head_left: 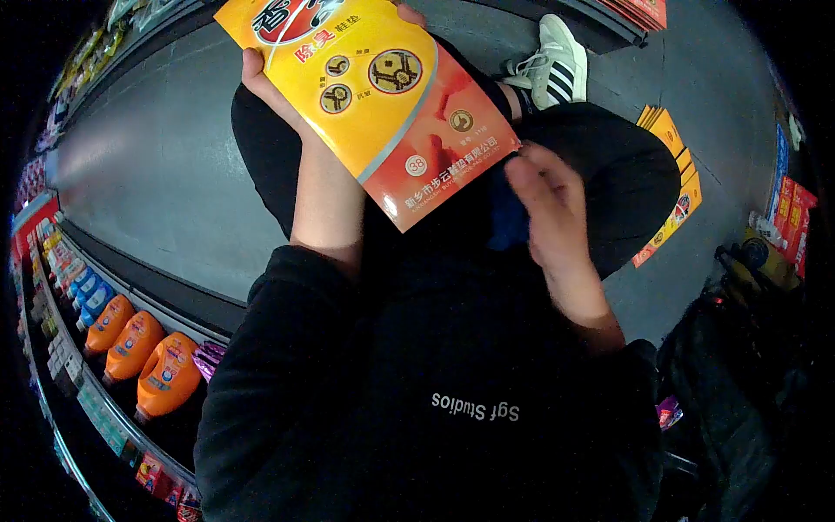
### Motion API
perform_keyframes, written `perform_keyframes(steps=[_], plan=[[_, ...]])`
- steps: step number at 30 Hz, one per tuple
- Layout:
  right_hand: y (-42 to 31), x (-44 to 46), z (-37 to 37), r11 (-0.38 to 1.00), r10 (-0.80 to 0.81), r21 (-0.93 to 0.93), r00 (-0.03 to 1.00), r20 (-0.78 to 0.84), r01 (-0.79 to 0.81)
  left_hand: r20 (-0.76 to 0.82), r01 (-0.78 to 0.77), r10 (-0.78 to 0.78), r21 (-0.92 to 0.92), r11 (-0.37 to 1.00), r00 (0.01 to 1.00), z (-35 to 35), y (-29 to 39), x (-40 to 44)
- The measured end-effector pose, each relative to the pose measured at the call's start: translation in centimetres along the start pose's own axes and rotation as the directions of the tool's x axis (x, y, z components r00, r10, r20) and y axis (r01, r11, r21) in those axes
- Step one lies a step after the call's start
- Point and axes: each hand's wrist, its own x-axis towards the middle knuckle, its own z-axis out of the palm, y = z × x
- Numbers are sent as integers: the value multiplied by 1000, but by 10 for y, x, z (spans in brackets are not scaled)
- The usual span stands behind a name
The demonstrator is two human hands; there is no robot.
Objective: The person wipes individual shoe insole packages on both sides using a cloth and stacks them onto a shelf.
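A yellow and red insole packet, printed with Chinese text and the number 38, is tilted above my lap. My left hand grips its left edge, thumb on the front; the fingers behind it are mostly hidden. At the packet's lower right corner is my right hand, its fingers bent and drawn together at the corner, slightly blurred. Several similar yellow and orange packets lie fanned on the floor beyond my knee. Something dark blue shows between the packet and my right hand.
Along the left runs a store shelf with orange detergent bottles and blue bottles. My shoe rests on the grey floor. At right are a dark bag-like heap and red packages.
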Motion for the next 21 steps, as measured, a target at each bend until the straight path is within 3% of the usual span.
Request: perform_keyframes(steps=[4, 6, 8, 9, 10, 13, 14, 15, 17, 19, 21], plan=[[0, 7, 16, 993, 23, 119, 999, 31, -26, -10, 15, -15, 30, 999, 1000, 23, -17, 5], [0, 14, 20, 992, 19, 126, 1000, 20, -21, -117, -38, 28, -88, 995, 993, 50, -34, 8], [-1, 20, 20, 991, 14, 131, 1000, 8, -15, -95, 2, -12, -112, 994, 995, 40, -37, 1], [-3, 23, 19, 1000, -20, 23, 1000, 5, 20, -75, 38, -49, -136, 990, 996, 33, -39, -6], [-4, 25, 19, 995, -54, -84, 999, 7, 54, -120, -26, -6, -260, 965, 993, 26, -32, -8], [-7, 21, 6, 973, -149, -182, 988, -47, 138, -94, -9, -2, -115, 993, 996, 29, -26, -4], [-12, 18, 1, 951, -219, -242, 971, -99, 190, 22, 5, -1, -158, 987, 1000, 37, -30, 2], [-16, 19, -4, 873, -372, -364, 926, -66, 325, 24, 0, 4, -154, 988, 1000, 41, -30, 2], [-21, 21, -1, 656, -613, -559, 790, -2, 507, -234, -100, 103, 23, 995, 967, 48, -33, 0], [-15, 26, 8, 455, -697, -671, 703, 141, 586, -248, -71, 45, -95, 993, 968, 58, -36, 1], [-4, 28, 15, 321, -689, -757, 689, 225, 569, -255, -45, -10, -207, 977, 967, 57, -39, 2]])
